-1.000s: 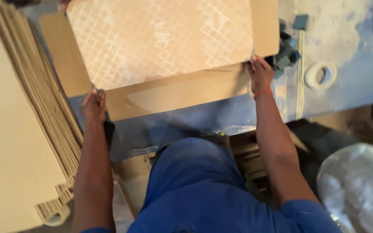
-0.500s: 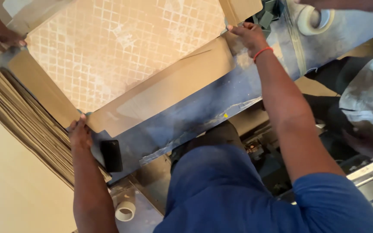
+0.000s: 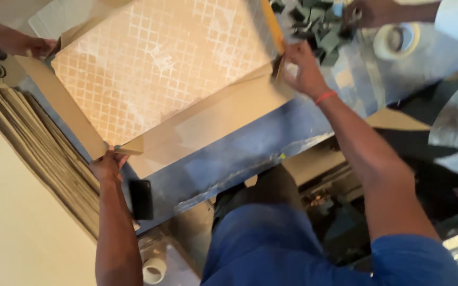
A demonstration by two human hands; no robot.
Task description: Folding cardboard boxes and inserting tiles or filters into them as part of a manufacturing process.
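Observation:
A square tile (image 3: 160, 69) with a pale lattice pattern lies on a flat brown cardboard wrap (image 3: 208, 127) on a blue metal table (image 3: 261, 143). My left hand (image 3: 106, 165) pinches the near left corner of the cardboard, where a small flap folds up against the tile. My right hand (image 3: 304, 68) grips the near right corner at the tile's edge; a red band circles that wrist. The near cardboard flap lies flat between my hands.
A stack of flat cardboard sheets (image 3: 38, 153) stands at the left. Another person's hand (image 3: 37, 47) holds the far left corner, and a second one (image 3: 367, 11) reaches in at top right. Dark green blocks (image 3: 319, 29), a tape roll (image 3: 396, 41) and a black phone (image 3: 141, 199) lie nearby.
The view has swung, so the tile sits more to the left. My hands stay at the two near corners. The left corner flap is now folded up.

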